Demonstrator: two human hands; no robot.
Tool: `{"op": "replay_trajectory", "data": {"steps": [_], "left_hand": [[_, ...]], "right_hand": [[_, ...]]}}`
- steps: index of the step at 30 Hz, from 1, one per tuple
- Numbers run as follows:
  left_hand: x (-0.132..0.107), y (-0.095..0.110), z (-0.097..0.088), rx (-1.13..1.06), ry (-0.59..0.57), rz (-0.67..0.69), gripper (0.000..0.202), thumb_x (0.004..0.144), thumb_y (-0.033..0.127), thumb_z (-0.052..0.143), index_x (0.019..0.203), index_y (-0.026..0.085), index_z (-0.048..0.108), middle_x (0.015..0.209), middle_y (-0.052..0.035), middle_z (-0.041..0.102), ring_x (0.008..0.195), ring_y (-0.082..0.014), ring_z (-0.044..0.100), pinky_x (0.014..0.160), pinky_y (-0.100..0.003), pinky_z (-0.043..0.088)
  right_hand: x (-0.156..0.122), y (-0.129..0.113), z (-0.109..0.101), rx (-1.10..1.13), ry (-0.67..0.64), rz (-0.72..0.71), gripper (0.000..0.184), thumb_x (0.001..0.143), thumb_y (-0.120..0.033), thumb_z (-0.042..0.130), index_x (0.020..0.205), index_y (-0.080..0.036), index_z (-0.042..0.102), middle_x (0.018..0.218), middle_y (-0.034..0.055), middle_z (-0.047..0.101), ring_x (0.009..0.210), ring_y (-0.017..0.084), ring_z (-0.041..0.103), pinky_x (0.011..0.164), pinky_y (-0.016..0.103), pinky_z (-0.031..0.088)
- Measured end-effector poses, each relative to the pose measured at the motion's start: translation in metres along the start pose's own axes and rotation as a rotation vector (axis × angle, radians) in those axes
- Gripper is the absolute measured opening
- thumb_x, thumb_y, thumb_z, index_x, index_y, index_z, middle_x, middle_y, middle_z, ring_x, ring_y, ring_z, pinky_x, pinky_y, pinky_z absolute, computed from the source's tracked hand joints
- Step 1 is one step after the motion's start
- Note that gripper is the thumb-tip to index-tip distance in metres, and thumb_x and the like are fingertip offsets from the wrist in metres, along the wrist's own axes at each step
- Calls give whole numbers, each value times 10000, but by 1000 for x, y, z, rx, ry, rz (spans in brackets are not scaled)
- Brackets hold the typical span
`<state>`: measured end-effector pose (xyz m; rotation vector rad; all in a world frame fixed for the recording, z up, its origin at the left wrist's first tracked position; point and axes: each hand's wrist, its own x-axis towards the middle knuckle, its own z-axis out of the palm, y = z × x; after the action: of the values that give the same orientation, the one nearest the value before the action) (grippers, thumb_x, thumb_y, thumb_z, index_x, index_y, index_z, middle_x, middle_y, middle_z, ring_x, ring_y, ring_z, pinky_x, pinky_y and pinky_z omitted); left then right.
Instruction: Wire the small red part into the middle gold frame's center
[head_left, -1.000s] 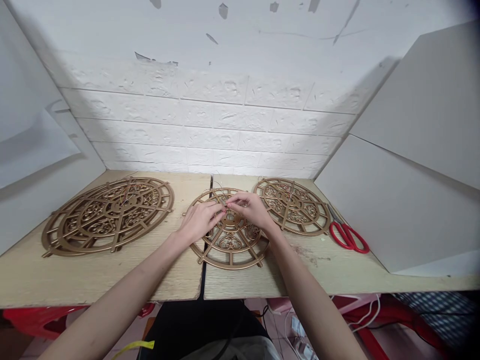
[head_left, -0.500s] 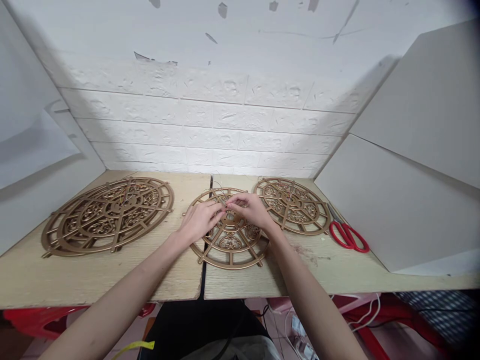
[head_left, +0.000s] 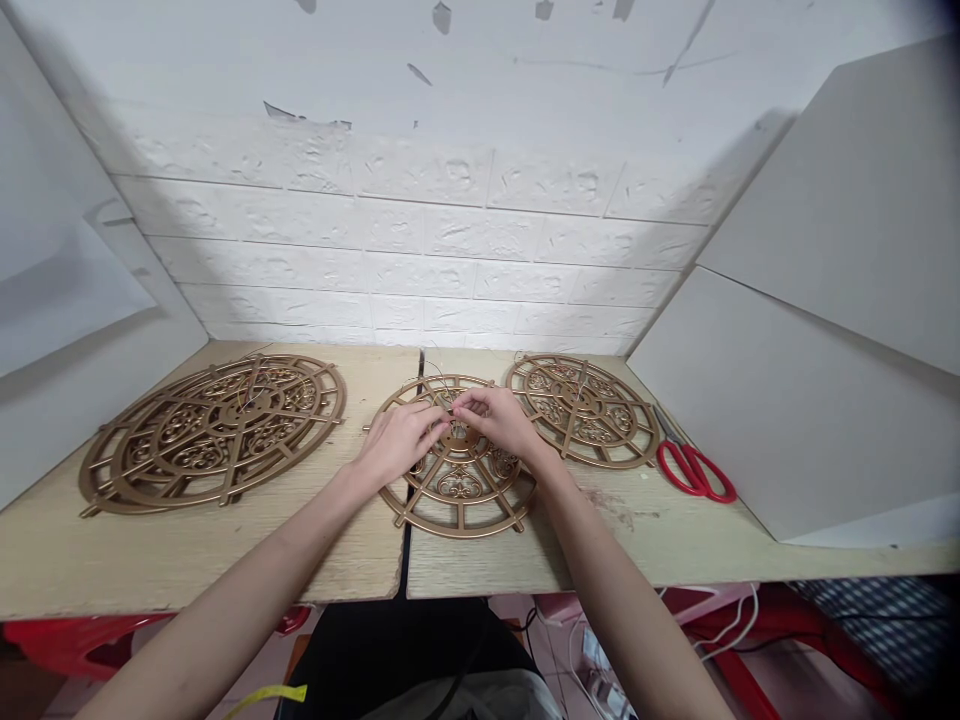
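A round gold openwork panel (head_left: 460,485) lies on the table in front of me, with thin wires (head_left: 442,372) rising from its middle. Over its centre, my left hand (head_left: 409,435) and my right hand (head_left: 499,415) meet, fingertips almost touching. Both hands are closed in a pinch on the thin wires. The exact spot between the fingertips is too small to make out, and the hands cover part of the panel's upper half.
To the left lies a stack of similar gold panels (head_left: 217,430); another gold panel (head_left: 585,410) is at the right, beside red-handled scissors (head_left: 694,470). White boards (head_left: 795,400) stand along the side, and a brick-patterned wall (head_left: 450,240) closes the back. A dark gap splits the tabletop (head_left: 337,560).
Almost nothing differs. The view has shifted very slightly, while both hands stay pinched together over the panel's centre.
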<state>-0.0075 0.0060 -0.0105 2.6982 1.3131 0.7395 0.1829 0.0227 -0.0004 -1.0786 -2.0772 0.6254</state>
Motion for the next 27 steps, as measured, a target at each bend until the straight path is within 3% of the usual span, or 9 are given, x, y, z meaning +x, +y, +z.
{"op": "replay_trajectory", "data": {"steps": [18, 27], "left_hand": [[0, 2, -2, -14, 14, -101, 244, 904, 379, 430, 963, 238, 620, 778, -10, 616, 671, -157, 550, 609, -255, 380], [0, -3, 2, -3, -3, 14, 256, 917, 331, 417, 945, 231, 651, 823, -24, 628, 730, -150, 550, 648, -259, 399]], "right_hand": [[-2, -5, -3, 123, -78, -15, 169, 797, -273, 610, 818, -126, 691, 711, 33, 671, 632, 118, 574, 624, 223, 445], [-3, -6, -6, 317, -93, 12, 277, 755, -400, 658, 809, -129, 686, 752, 49, 673, 681, 136, 588, 664, 252, 475]]}}
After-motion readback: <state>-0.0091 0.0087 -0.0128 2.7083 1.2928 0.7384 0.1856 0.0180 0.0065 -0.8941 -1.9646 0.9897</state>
